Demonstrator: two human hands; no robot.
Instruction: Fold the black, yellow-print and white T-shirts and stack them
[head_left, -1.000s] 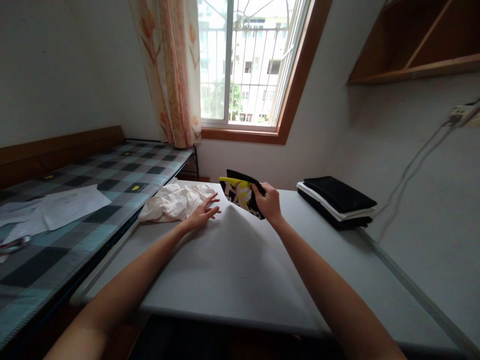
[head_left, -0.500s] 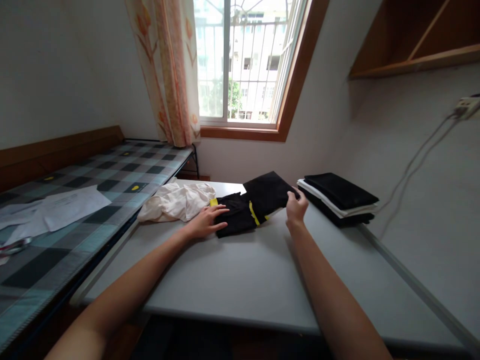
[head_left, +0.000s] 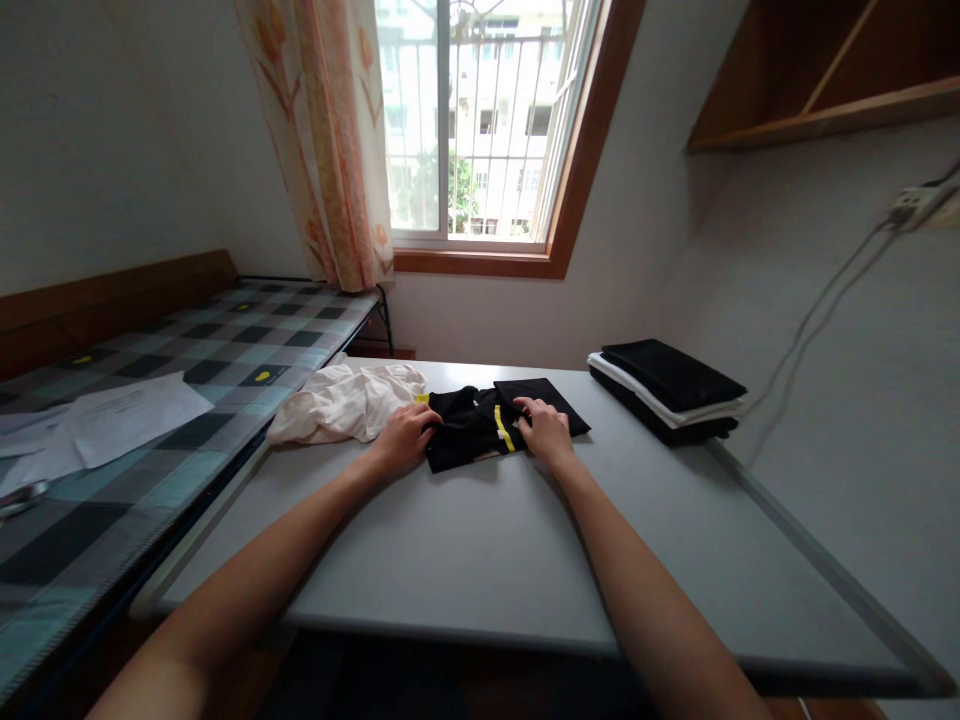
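A black garment with yellow bands (head_left: 469,430) lies partly folded across the middle of the table. At its left end, next to a yellow edge, my left hand (head_left: 405,437) has its fingers curled round the cloth. My right hand (head_left: 547,430) is closed over the right part, its bent fingertips on the fabric beside a yellow band. A flat black section of the garment spreads out beyond that hand to the right. Left of the garment sits a crumpled off-white cloth (head_left: 349,400), close to my left hand.
A stack of folded black and white clothes (head_left: 667,385) stands at the table's right side. The pale table (head_left: 450,560) adjoins a bed with a checked mattress (head_left: 150,450), where paper sheets (head_left: 127,420) lie. Cables hang from a wall socket (head_left: 911,205) at right.
My right hand has come left and inward with the raised black part, which now lies lower and flatter. The fingers of my left hand have gone from spread to curled.
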